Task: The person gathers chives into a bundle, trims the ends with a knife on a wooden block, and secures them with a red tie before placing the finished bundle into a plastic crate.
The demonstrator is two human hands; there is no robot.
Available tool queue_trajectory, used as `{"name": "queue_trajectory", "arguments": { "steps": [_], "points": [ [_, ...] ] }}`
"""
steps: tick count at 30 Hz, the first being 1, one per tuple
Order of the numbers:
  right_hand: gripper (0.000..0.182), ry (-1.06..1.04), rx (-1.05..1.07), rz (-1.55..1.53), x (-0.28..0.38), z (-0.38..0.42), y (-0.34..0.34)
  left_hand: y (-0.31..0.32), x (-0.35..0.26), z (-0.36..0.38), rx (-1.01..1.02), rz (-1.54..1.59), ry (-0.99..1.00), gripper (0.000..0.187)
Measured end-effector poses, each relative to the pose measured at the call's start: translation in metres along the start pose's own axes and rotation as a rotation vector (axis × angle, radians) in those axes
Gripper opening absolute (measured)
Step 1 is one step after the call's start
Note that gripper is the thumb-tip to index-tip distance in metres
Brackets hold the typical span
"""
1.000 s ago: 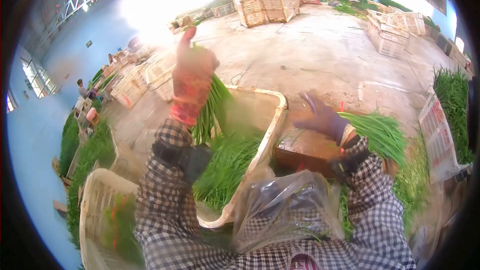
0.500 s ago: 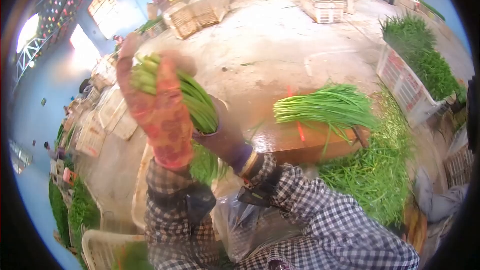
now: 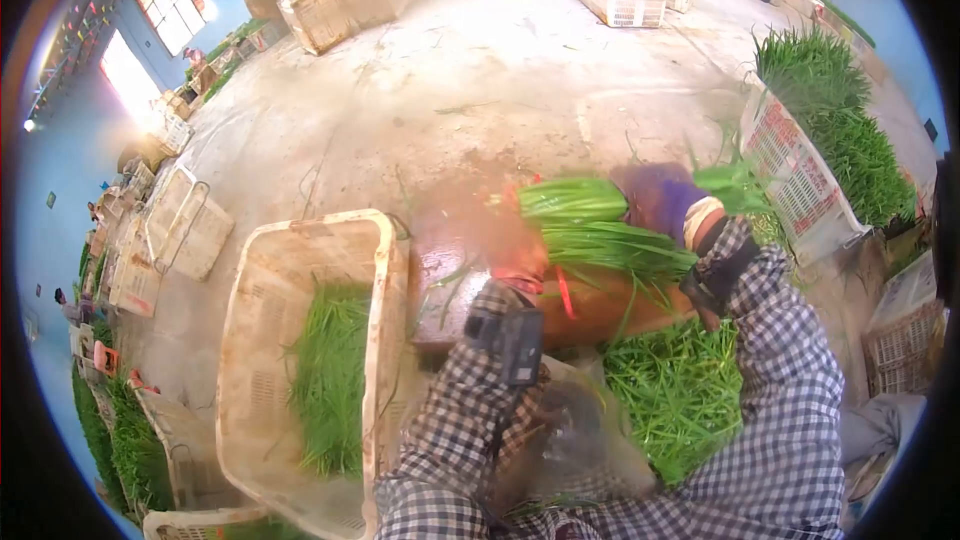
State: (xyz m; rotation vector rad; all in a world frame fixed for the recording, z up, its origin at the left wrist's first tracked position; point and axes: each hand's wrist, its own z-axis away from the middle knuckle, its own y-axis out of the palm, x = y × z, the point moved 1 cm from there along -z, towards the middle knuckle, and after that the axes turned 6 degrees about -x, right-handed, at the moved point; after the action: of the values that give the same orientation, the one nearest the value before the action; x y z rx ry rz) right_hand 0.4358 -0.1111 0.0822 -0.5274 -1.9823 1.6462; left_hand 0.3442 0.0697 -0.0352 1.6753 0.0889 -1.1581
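Both hands (image 3: 590, 225) down, bundle (image 3: 575, 200) on block (image 3: 600, 305).

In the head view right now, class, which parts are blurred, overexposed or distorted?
Head view: the left hand is smeared by motion blur; the windows at upper left are blown out white; the fisheye lens bends the basket and floor lines, with a black ring around the frame; the greens stay fairly sharp.

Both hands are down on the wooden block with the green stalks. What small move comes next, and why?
Probably square up the bundle of stalks on the wooden block. The right hand in the purple glove grips it, while the left hand, blurred, is at its cut ends, which look uneven. A red tie lies just below, so binding could follow.
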Motion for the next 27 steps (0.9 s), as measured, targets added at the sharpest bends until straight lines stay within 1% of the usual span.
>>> {"name": "queue_trajectory", "arguments": {
  "steps": [2,4,6,8,12,13,16,17,18,20,21,24,27],
  "points": [
    [0.028,0.043,0.166,0.026,-0.015,-0.005,0.036,-0.008,0.026,0.002,-0.08,-0.037,-0.042,0.04],
    [0.033,0.046,0.211,0.029,-0.029,-0.014,0.077,-0.019,0.04,-0.001,-0.123,-0.067,-0.049,0.041],
    [0.037,0.04,0.258,0.019,-0.033,-0.006,0.099,-0.032,0.041,-0.002,-0.15,-0.105,-0.048,0.041],
    [0.041,0.02,0.297,0.013,-0.025,-0.01,0.103,-0.048,0.031,-0.007,-0.16,-0.131,-0.03,0.041],
    [0.033,-0.077,0.311,0.059,-0.029,-0.019,0.124,-0.066,0.014,-0.018,-0.128,-0.214,0.065,0.042],
    [0.034,-0.069,0.366,0.083,-0.025,-0.025,0.121,-0.063,0.014,-0.02,-0.102,-0.276,0.101,0.042],
    [0.039,-0.102,0.464,0.128,-0.025,-0.037,0.126,-0.042,0.023,-0.027,-0.016,-0.687,0.257,0.046],
    [0.045,-0.097,0.527,0.144,-0.021,-0.039,0.121,-0.026,0.025,-0.022,0.082,-1.015,0.337,0.048],
    [0.047,-0.098,0.535,0.143,-0.021,-0.04,0.123,-0.014,0.029,-0.018,0.183,-1.344,0.414,0.05],
    [0.05,-0.101,0.552,0.142,-0.018,-0.041,0.122,-0.007,0.049,-0.017,0.331,-1.504,0.512,0.052],
    [0.053,-0.09,0.619,0.133,-0.019,-0.046,0.121,-0.007,0.061,-0.021,0.406,-1.579,0.564,0.053],
    [0.042,-0.062,0.615,0.126,-0.01,-0.043,0.114,-0.017,0.078,-0.028,0.438,-1.842,0.636,0.056],
    [0.046,-0.037,0.6,0.103,-0.002,-0.036,0.107,-0.018,0.069,-0.024,0.506,-1.919,0.528,0.053]
  ]
}}
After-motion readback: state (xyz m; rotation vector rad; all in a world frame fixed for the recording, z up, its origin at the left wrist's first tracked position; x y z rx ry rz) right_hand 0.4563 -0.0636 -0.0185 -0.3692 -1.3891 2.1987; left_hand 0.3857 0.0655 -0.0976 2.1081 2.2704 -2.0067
